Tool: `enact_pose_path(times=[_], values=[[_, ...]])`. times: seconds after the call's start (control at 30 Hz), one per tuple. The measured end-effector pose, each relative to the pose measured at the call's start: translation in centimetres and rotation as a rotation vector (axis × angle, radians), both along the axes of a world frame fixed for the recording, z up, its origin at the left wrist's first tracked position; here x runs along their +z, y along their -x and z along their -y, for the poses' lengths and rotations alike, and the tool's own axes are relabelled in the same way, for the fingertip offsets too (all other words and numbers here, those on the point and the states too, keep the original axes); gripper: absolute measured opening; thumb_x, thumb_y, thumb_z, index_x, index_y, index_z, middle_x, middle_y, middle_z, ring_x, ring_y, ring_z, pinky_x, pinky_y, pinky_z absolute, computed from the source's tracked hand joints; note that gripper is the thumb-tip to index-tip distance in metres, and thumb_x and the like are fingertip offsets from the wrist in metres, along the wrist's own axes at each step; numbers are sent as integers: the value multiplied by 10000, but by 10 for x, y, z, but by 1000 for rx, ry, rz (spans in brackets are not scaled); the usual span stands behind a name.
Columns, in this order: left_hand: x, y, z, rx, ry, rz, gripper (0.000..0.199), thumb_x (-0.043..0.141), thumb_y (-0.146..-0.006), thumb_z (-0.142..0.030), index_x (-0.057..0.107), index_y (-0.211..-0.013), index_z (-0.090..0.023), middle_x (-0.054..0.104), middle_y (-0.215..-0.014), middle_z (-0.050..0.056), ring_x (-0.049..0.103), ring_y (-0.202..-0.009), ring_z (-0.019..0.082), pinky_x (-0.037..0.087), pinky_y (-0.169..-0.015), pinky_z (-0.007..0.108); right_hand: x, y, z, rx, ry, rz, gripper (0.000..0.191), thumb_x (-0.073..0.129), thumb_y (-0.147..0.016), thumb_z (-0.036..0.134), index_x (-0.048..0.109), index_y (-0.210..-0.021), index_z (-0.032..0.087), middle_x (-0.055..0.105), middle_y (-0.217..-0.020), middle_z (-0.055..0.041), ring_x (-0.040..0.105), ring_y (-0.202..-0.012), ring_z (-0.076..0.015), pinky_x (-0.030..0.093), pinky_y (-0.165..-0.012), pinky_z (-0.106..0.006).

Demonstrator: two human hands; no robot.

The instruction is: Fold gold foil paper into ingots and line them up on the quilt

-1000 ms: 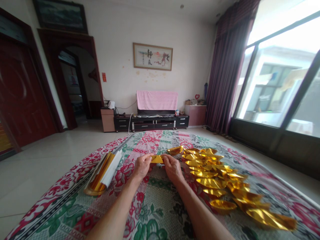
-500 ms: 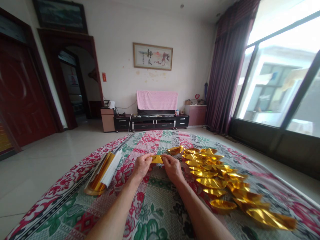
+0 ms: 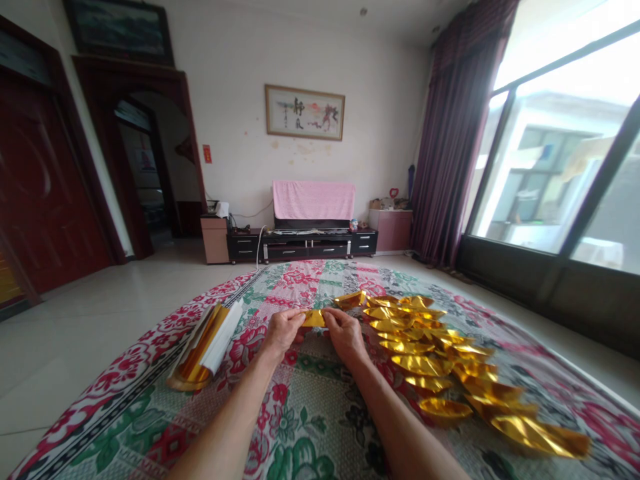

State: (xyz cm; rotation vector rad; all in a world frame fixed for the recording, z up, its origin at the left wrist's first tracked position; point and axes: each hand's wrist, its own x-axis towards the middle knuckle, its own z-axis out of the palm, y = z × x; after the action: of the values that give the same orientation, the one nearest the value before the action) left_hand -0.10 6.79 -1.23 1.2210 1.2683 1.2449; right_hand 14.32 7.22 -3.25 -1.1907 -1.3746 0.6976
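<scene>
A small folded piece of gold paper (image 3: 315, 319) is stretched between my two hands, above the middle of the patterned cloth. My left hand (image 3: 283, 332) pinches its left end, and my right hand (image 3: 346, 331) pinches its right end. Just right of my right hand, several folded gold paper boats (image 3: 423, 365) lie in uneven rows that run toward the near right. Left of my left hand lies a curled stack of gold and white paper sheets (image 3: 203, 347).
The flowered cloth (image 3: 300, 393) covers a rounded table. Beyond it, a low black cabinet (image 3: 305, 248) stands at the wall, with a pink cloth (image 3: 314, 199) draped above it. A purple curtain (image 3: 445, 147) and a large window are at the right.
</scene>
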Motion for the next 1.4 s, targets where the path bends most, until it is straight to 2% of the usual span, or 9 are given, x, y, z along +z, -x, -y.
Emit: enact_pose_path(times=[0.23,0.6,0.83,0.97,1.23,1.4], values=[[0,0,-1,5,-7,-15,261,555,-773,-204,669,-997,-132,719,-834,71,670,-677,162,448,-429,170,3,1,3,6,18,-23,415,496,-739,419,700,-965,137,673,-711,-37,546,-505,-118,451,-487,-214],[-10,1,-9,17,-56,-120,263,556,-775,-268,670,-986,-162,721,-817,57,673,-673,162,465,-459,181,3,2,3,22,22,-59,426,498,-733,424,698,-966,128,669,-728,-45,565,-544,-137,488,-500,-231],[-5,2,-5,10,-53,-155,298,547,-773,-272,657,-1028,-164,722,-799,53,667,-659,152,454,-451,167,5,1,5,-9,-3,24,404,478,-745,418,707,-937,146,676,-704,-36,561,-527,-135,469,-518,-229],[-3,4,-3,10,-36,-184,322,533,-780,-294,652,-1051,-167,721,-735,49,661,-640,161,453,-454,186,5,1,4,-71,-44,82,385,458,-758,421,710,-892,162,683,-710,-31,592,-615,-152,470,-578,-226],[-5,7,-10,86,-243,-442,262,524,-785,-329,717,-897,-192,721,-917,58,644,-854,180,470,-711,222,13,0,10,-145,-43,175,378,399,-804,391,695,-911,182,699,-811,-41,625,-767,-180,448,-721,-246],[-1,5,-6,95,-233,-608,245,509,-797,-298,723,-878,-209,723,-904,63,642,-839,182,436,-714,226,13,0,9,-157,-13,232,337,414,-799,350,696,-901,198,696,-765,-36,626,-724,-170,439,-704,-237]])
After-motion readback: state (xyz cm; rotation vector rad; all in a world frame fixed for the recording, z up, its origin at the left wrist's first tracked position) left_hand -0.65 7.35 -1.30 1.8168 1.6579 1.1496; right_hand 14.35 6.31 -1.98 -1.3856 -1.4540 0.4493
